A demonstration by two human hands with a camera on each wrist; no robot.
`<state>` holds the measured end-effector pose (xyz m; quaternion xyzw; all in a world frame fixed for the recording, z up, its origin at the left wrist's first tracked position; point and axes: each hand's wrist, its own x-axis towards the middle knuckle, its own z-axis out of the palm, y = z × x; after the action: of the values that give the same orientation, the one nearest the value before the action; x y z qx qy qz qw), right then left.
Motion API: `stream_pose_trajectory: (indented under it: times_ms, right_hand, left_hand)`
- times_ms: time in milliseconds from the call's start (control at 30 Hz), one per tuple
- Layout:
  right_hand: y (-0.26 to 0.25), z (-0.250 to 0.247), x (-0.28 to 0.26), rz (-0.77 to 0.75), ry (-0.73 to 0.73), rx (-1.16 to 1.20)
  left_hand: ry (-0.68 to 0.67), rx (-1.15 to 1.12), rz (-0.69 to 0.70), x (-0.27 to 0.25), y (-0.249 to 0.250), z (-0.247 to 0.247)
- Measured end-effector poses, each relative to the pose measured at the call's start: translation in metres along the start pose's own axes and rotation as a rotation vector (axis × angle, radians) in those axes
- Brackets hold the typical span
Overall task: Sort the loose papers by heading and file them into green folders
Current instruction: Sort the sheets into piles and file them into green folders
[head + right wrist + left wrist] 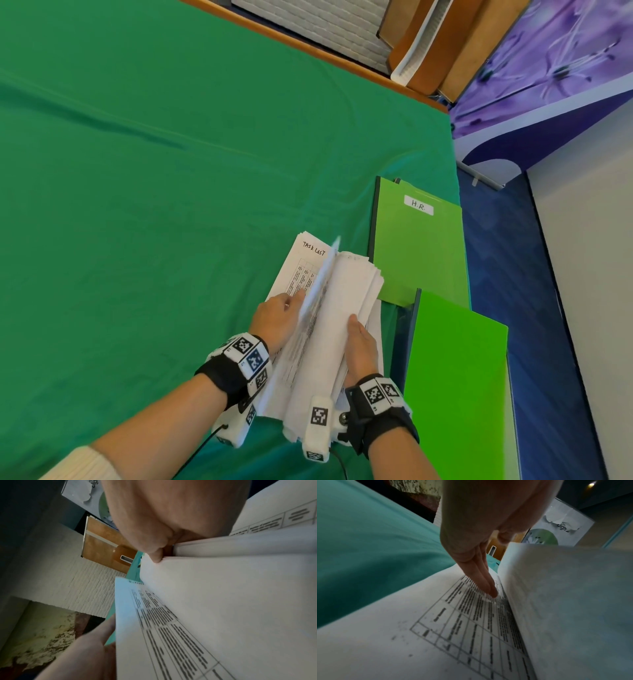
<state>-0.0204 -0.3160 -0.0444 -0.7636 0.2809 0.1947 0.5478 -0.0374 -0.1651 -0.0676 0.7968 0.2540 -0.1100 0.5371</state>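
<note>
Your two bright green card folders are lying closed at the bench's right edge: the far folder labelled "H.R." (419, 253) and the plain near folder (455, 370), which is overhanging that edge; their contents are hidden. Just left of them, your right hand (361, 346) is gripping the thick stack of white printed papers (342, 308), thumb on top, other fingers hidden beneath. Your left hand (275, 318) is pressing straight fingers (485, 582) flat on the white sheet headed "TASK LIST" (301, 270). The green cloth covering the bench (154, 188) is stretching wide to the left and beyond.
</note>
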Motion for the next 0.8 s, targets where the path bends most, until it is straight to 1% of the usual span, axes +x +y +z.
stream_pose_trajectory:
  times_ms: [167, 300, 400, 533, 600, 667, 700, 767, 800]
  right_hand:
    - [-0.002, -0.003, 0.002, 0.012, -0.019, 0.058]
    - [0.000, -0.003, 0.004, 0.077, -0.033, 0.150]
    - [0.004, -0.003, 0.007, 0.138, -0.044, 0.235]
    - [0.006, -0.005, 0.010, 0.207, -0.091, 0.341]
    - [0.005, -0.006, 0.009, 0.230, -0.108, 0.371]
    - [0.005, -0.007, 0.010, 0.233, -0.118, 0.415]
    - [0.004, -0.008, 0.009, 0.239, -0.126, 0.439]
    - [0.002, -0.008, 0.007, 0.256, -0.150, 0.477]
    - [0.002, -0.007, 0.006, 0.260, -0.165, 0.492]
  left_hand:
    - [-0.010, -0.137, -0.089, 0.006, -0.013, -0.008]
    - [0.003, -0.054, -0.080, 0.013, -0.029, -0.014]
    - [-0.005, -0.018, -0.087, 0.015, -0.031, -0.016]
    - [0.001, -0.006, -0.114, 0.013, -0.028, -0.017]
    - [0.025, -0.037, -0.119, 0.011, -0.026, -0.017]
    - [0.066, -0.102, -0.059, 0.003, -0.020, -0.017]
    - [0.083, -0.101, 0.015, -0.002, -0.017, -0.016]
    - [0.074, -0.005, 0.137, -0.009, -0.006, -0.015]
    - [0.032, 0.060, 0.161, -0.011, -0.001, -0.014]
